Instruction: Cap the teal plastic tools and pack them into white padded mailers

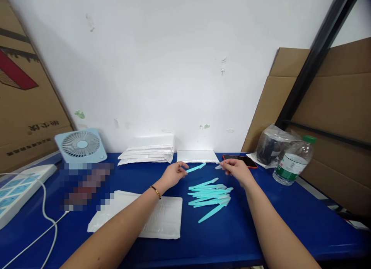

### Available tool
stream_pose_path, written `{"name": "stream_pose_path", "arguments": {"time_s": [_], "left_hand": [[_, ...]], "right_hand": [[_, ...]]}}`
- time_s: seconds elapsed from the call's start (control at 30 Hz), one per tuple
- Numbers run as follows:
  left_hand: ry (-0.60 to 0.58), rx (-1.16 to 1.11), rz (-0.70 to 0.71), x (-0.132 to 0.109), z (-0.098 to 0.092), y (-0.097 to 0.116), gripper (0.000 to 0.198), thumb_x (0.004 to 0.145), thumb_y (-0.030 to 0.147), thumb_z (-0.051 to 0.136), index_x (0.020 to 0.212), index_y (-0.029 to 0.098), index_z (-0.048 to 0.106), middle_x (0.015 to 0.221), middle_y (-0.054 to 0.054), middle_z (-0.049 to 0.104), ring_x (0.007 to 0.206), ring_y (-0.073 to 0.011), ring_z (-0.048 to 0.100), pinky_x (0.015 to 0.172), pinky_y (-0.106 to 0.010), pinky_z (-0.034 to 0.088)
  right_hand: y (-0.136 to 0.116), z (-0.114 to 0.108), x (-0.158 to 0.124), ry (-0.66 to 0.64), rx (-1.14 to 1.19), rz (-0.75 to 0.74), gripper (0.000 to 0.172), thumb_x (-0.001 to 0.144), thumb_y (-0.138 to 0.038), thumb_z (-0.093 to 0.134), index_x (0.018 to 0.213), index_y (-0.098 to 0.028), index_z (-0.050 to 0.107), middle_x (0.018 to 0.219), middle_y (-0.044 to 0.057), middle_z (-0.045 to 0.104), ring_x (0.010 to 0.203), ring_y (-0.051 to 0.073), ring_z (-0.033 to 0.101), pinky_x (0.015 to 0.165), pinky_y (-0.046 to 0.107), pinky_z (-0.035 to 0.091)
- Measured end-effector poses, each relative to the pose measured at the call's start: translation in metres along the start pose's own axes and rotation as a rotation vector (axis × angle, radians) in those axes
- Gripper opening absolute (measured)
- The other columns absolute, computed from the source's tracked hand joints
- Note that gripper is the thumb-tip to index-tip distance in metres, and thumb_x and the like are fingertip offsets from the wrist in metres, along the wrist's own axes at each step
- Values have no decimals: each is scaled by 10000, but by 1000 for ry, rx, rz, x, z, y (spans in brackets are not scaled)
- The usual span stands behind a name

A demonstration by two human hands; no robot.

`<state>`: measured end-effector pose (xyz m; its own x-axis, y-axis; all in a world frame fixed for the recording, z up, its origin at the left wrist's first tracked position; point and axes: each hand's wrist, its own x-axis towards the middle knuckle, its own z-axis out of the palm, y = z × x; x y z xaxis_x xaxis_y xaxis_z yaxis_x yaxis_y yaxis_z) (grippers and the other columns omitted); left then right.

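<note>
My left hand pinches a turquoise eyebrow razor by its handle end, the blade end pointing right. A small clear plastic cap is between the fingertips of my right hand, apart from the razor. Below and between both hands lies a loose pile of turquoise eyebrow razors on the blue table. Under my left forearm is a flat white plastic-wrapped packet, partly covered by the arm.
Along the wall stand a stack of white packets and a single white packet. A phone, a bagged dark object and a water bottle are right. At left are a blue fan, a power strip and cables.
</note>
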<state>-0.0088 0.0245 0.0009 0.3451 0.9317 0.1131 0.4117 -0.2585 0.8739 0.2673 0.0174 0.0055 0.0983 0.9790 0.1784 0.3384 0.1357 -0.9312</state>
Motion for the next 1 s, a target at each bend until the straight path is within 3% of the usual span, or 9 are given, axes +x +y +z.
{"name": "stream_pose_path", "arguments": {"time_s": [0.13,0.23,0.33,0.4,0.53,0.63,0.77,0.9,1.0], "left_hand": [[51,343,60,-6,-11,-15,208,758,307,516,884,189,632,804,-27,638,778,-172,581,697,-275,436],[70,504,101,-13,-8,-11,220,790,321,485,889,205,643,897,-43,618,830,-184,560,693,-274,418],[85,653,146,-16,-3,-6,209,796,346,497,867,226,652,838,-40,601,873,-206,529,702,-286,396],[74,684,164,-17,-2,-5,209,797,366,507,867,234,653,819,-37,595,879,-212,518,698,-291,389],[54,591,152,-17,-4,-3,300,830,421,458,971,222,633,889,-45,596,888,-206,516,708,-292,402],[61,534,239,-19,-3,3,350,856,457,410,1014,227,621,961,-44,603,949,-205,500,756,-294,401],[-21,578,364,-20,4,8,324,843,463,455,982,236,640,945,-24,634,924,-190,515,783,-285,390],[-78,686,338,-15,6,3,229,840,353,491,810,216,672,869,-12,661,839,-165,549,763,-265,389],[-40,717,260,-13,-3,-2,198,823,311,503,787,211,670,842,-14,662,813,-165,560,719,-259,393]], "right_hand": [[28,-24,14,-42,-371,106,242,592,-385,683,639,-149,674,573,29,610,521,138,513,491,245,377],[27,-21,11,-77,-469,-44,218,595,-359,691,700,-168,700,716,43,627,680,175,557,608,267,412],[17,-11,5,-287,-454,-221,255,652,-380,663,814,-188,702,844,38,595,738,162,554,657,257,422],[13,-7,2,-409,-470,-248,254,656,-379,666,826,-192,693,846,28,569,722,149,543,639,245,420],[9,-4,1,-499,-547,-290,188,686,-354,651,779,-192,674,847,18,551,727,142,524,650,240,404],[4,-1,1,-520,-570,-328,170,705,-346,640,766,-188,657,846,18,556,748,146,520,684,250,393],[-11,14,-5,-512,-590,-403,179,739,-368,624,756,-192,645,831,21,564,793,161,521,753,279,370],[-21,20,-7,-482,-624,-489,154,759,-352,619,750,-199,636,841,21,568,826,170,523,808,317,340],[-14,6,-1,-400,-680,-424,120,744,-308,630,704,-194,634,823,19,563,820,178,529,786,324,345]]}}
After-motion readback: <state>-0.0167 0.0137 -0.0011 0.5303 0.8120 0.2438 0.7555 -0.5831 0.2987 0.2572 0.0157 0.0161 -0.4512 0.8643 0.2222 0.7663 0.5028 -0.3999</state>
